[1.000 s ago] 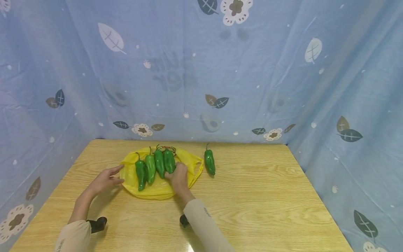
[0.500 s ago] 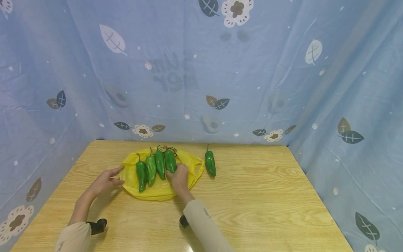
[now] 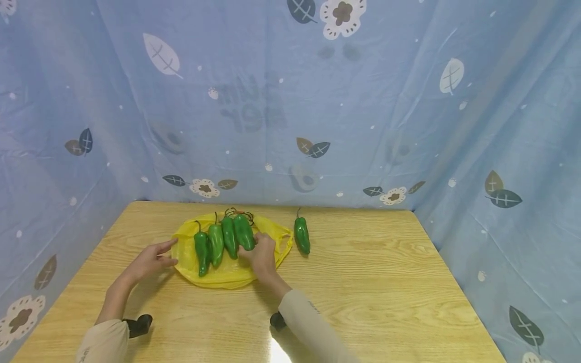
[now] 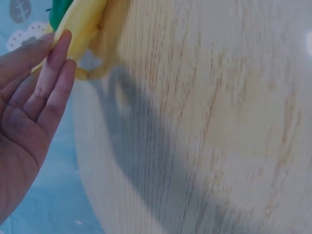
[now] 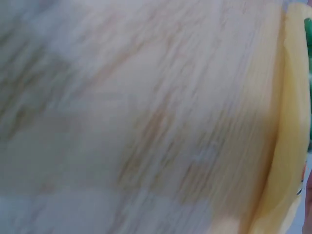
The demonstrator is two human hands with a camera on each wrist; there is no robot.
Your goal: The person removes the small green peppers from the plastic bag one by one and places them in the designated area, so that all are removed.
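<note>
At the left rim of the yellow bag (image 3: 222,279), the plastic is pinched between the thumb and nearly straight fingers (image 4: 48,80) of the left hand (image 3: 151,262); this narrow grip is shown clearly in the left wrist view, while in the head view the edge is seen only as met by the fingertips. By the right hand (image 3: 264,256), the lower end of the held pepper (image 3: 243,231) is grasped, the fingers being closed round it as seen from the head. In the blurred right wrist view, only slivers of hand and green are caught beside the bag's raised edge.

The held pepper is laid on the bag, rightmost of four, its stem end pointed away from the person and its tip toward them; its long axis is slanted slightly rightward toward the near end. Beside it, the third pepper (image 3: 229,236) is similarly slanted, while the second pepper (image 3: 216,245) and the leftmost pepper (image 3: 201,252) are set nearly straight fore and aft.

Just right of the bag, a lone pepper (image 3: 301,236) is seen on the wood-grained desk (image 3: 372,287), stem also pointed toward the blue curtain (image 3: 272,156).
</note>
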